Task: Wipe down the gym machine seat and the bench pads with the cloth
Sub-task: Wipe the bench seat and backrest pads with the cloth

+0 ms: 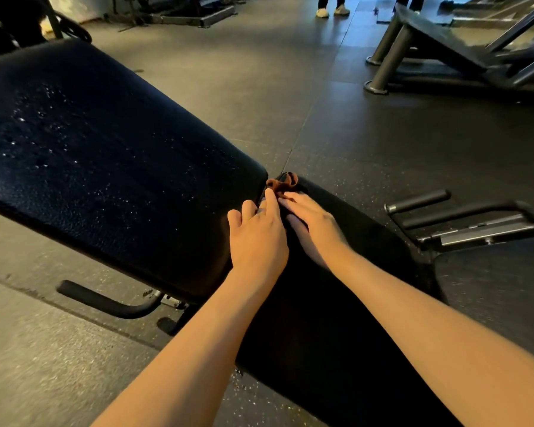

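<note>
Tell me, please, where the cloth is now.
In the head view, the cloth sits centre frame, bunched at the gap between the back pad and seat pad, at the fingertips of the left hand and right hand.

Cloth (282, 181): only a reddish-brown fold shows. The rest is hidden under the left grip (256, 238) and right grip (312, 223); whether either pinches it cannot be determined. Bystander (322, 12), 1 o'clock: cut off above the shins. Machine (438, 38), 2 o'clock: blurred, cut by the right edge.
</note>
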Tool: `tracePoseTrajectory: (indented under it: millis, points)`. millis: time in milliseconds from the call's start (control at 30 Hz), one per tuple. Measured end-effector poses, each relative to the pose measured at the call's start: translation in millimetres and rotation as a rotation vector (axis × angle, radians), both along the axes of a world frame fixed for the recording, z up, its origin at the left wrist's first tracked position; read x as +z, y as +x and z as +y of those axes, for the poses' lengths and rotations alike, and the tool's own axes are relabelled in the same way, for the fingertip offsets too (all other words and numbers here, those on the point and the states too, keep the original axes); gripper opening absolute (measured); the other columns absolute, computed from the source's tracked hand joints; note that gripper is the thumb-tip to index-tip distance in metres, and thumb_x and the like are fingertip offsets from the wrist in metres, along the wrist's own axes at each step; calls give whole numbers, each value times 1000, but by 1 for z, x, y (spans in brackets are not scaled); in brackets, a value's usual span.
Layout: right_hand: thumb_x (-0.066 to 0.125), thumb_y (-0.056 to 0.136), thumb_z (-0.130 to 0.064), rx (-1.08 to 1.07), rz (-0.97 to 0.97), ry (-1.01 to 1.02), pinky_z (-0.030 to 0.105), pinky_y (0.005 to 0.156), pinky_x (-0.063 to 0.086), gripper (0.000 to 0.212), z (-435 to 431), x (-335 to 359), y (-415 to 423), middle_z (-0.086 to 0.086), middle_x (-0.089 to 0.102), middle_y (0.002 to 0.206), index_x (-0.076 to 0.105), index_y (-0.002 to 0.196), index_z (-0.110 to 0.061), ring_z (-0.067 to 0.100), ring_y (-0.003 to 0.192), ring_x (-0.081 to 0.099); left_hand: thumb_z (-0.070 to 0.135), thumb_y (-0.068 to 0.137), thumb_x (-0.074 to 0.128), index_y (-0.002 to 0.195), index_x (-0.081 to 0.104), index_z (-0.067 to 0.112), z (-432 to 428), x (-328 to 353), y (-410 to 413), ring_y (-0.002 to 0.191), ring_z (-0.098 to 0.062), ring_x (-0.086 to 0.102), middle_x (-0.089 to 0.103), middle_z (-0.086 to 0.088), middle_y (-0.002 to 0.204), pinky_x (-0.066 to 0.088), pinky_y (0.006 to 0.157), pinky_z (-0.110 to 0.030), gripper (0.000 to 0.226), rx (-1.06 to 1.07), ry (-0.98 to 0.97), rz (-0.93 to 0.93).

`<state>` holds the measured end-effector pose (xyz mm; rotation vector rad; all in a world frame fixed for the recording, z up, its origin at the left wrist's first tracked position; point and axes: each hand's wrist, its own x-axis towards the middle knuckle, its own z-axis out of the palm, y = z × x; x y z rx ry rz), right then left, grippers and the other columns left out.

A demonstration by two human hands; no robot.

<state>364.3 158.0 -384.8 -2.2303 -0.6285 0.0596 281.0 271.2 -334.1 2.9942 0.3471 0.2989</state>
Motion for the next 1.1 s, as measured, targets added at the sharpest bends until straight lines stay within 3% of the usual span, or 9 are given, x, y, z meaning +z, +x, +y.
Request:
tracePoseTrajectory:
  millis: [167, 300, 500, 633, 767, 833, 933, 1033, 1100]
  points:
    - [36, 107, -22, -181, 125, 33, 45, 122, 22, 47, 3, 2, 40, -3, 18, 165, 34, 154, -24, 23, 151, 19, 36, 102, 53, 160, 12, 16, -1, -2, 2, 134, -27, 36, 45, -3, 152, 25, 110, -46, 74, 26, 9, 10]
    - [28, 109, -25, -416, 224, -8, 43, 117, 30, 47, -3, -2, 49, 6, 21, 163, 31, 155, -24, 28, 145, 32, 35, 102, 53, 160, 13, 18, -1, -3, 6, 137, -28, 34, 43, -3, 154, 24, 111, -46, 73, 50, -14, 13]
    - [28, 107, -15, -541, 347, -50, 36, 120, 18, 48, -39, -14, 23, 5, 19, 164, 30, 156, -19, 24, 149, 23, 35, 102, 53, 160, 16, 16, -1, -6, 3, 138, -29, 33, 44, -3, 154, 23, 112, -47, 71, 23, -2, 2]
    - [39, 106, -20, -447, 243, 84, 31, 113, 27, 42, -19, 5, -7, 4, 39, 155, 44, 149, -20, 22, 140, 39, 32, 102, 52, 159, 18, 15, 0, -3, 1, 135, -30, 36, 47, -5, 151, 25, 110, -47, 69, 4, -13, 9]
    - [40, 107, -17, -49, 95, 94, 27, 117, 17, 45, 23, 29, -19, -2, 34, 160, 41, 151, -24, 17, 147, 28, 30, 100, 51, 156, 25, 10, 3, 0, -3, 124, -27, 42, 54, -5, 139, 29, 105, -44, 64, -35, -8, -8]
    - [41, 107, -19, -7, 156, 170, 27, 118, 22, 45, 33, 30, -11, -4, 36, 159, 41, 151, -25, 16, 147, 30, 30, 101, 50, 154, 27, 8, 4, 1, -5, 121, -26, 43, 55, -5, 136, 30, 104, -43, 62, -41, -9, -12]
    - [41, 106, -19, -153, 182, 158, 4, 103, 26, 45, 23, 21, 0, -4, 37, 157, 42, 150, -25, 10, 140, 36, 28, 101, 48, 159, 18, 8, 3, -2, -2, 129, -29, 41, 52, -7, 144, 29, 109, -46, 69, -46, -20, -13]
    - [39, 106, -20, -392, 242, 129, 28, 102, 40, 38, 5, 9, 10, 6, 49, 146, 52, 142, -19, 21, 131, 48, 28, 102, 47, 159, 17, 12, 6, 1, 1, 140, -32, 32, 41, -9, 156, 23, 113, -49, 67, -59, -40, 35]
    - [38, 107, -26, -574, 320, 101, 30, 93, 36, 35, -12, 2, 10, 7, 57, 134, 57, 134, -18, 21, 118, 53, 27, 104, 45, 159, 19, 13, 4, 3, -2, 143, -32, 27, 35, -10, 159, 21, 113, -49, 63, -70, -35, 65]
